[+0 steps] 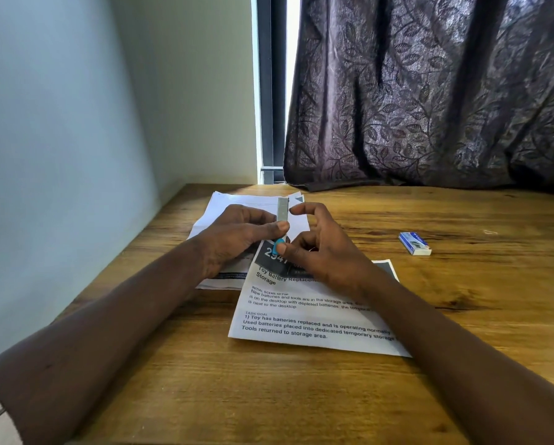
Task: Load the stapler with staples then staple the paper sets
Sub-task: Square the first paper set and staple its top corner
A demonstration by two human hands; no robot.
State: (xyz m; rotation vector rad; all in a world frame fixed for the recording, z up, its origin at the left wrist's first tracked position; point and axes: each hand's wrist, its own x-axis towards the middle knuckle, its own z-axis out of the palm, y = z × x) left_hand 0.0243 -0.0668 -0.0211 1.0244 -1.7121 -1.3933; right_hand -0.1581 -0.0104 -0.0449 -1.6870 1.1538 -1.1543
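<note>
Forearms (125, 316) meet over paper sets (314, 316); left hand (234, 239) grips stapler (282, 210), right hand (327, 252) pinches its blue end; staple box (415, 243) at three o'clock.

We are reading on the near printed sheet (317, 343): "Toy Battery Replacem", "TASK GOAL" and "Tools returned to storage area."
</note>
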